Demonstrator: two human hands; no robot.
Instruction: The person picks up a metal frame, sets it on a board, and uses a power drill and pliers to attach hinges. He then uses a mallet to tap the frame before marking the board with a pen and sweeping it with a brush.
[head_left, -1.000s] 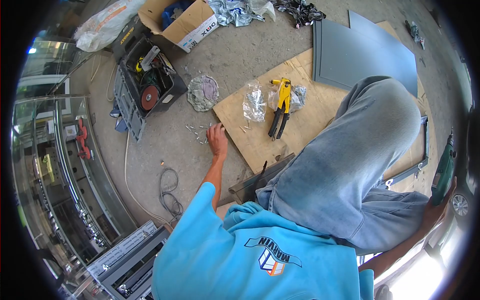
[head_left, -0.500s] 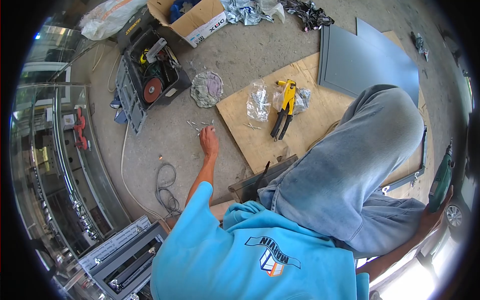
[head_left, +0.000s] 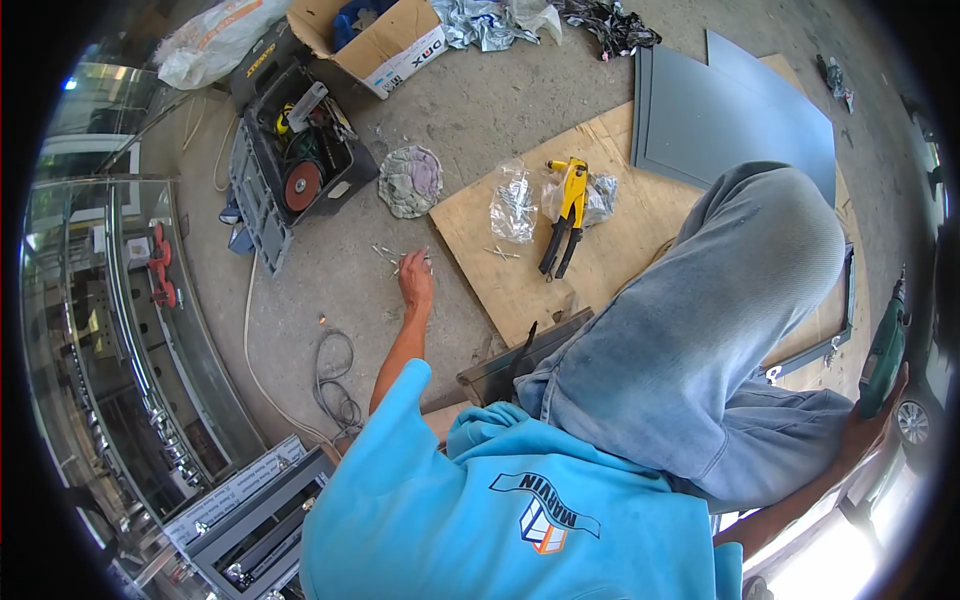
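Note:
On the concrete floor, my left hand (head_left: 415,280) reaches down with bent fingers closed among several thin silver rivets (head_left: 386,255). Its fingertips partly cover them, so how many they grip is hidden. Out at the far right, my right hand (head_left: 874,415) wraps round the handle of a green drill (head_left: 884,358), whose bit points up and away. A yellow hand riveter (head_left: 571,210) with black handles lies on a plywood sheet (head_left: 475,225), beside a clear plastic bag (head_left: 513,205). A few more rivets (head_left: 503,253) rest on that plywood.
An open tool case (head_left: 345,185) holding a grinder (head_left: 303,185) stands left of a crumpled cloth (head_left: 410,182). Behind are a cardboard box (head_left: 405,60) and grey sheets (head_left: 735,120). A cable (head_left: 335,375) coils near my left arm. Glass-and-metal frames (head_left: 130,330) line the left.
My left hand has shifted slightly, its fingers spreading a little over the rivets. The view has tilted marginally. My right hand keeps the drill in about the same place.

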